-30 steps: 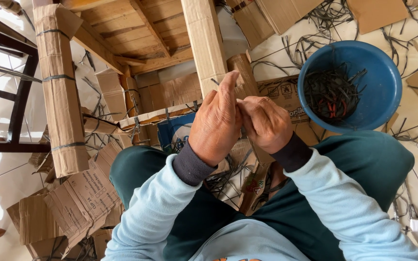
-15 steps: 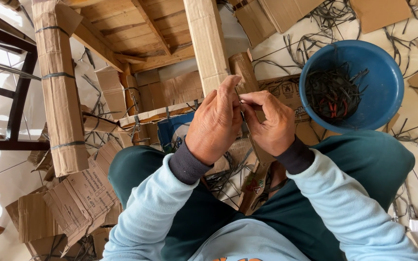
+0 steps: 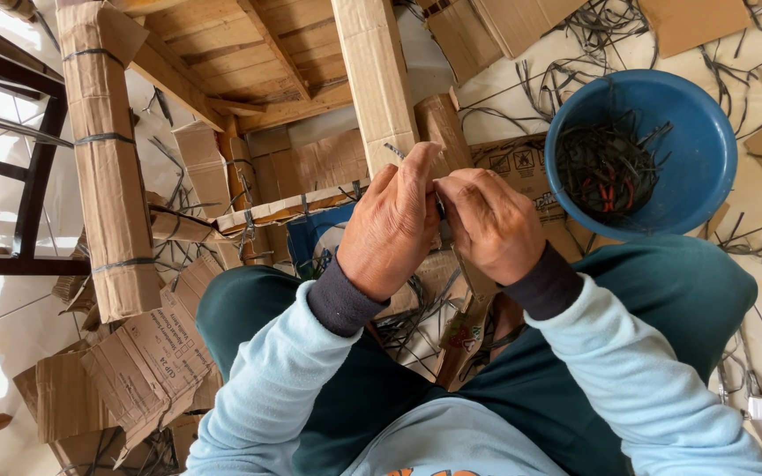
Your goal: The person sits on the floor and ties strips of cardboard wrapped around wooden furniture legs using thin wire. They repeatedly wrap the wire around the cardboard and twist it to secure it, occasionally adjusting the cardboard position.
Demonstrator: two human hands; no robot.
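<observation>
White tiled floor littered with cardboard scraps, dark strap offcuts. Left hand and right hand meet above lap, both pinching thin dark strap beside cardboard-wrapped furniture leg. Blue basin holds removed straps; second wrapped leg still strapped.

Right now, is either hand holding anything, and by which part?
Both hands pinch one thin dark strap. The left hand and right hand meet fingertip to fingertip around it; only its upper end shows, so the exact hold cannot be told.
</observation>
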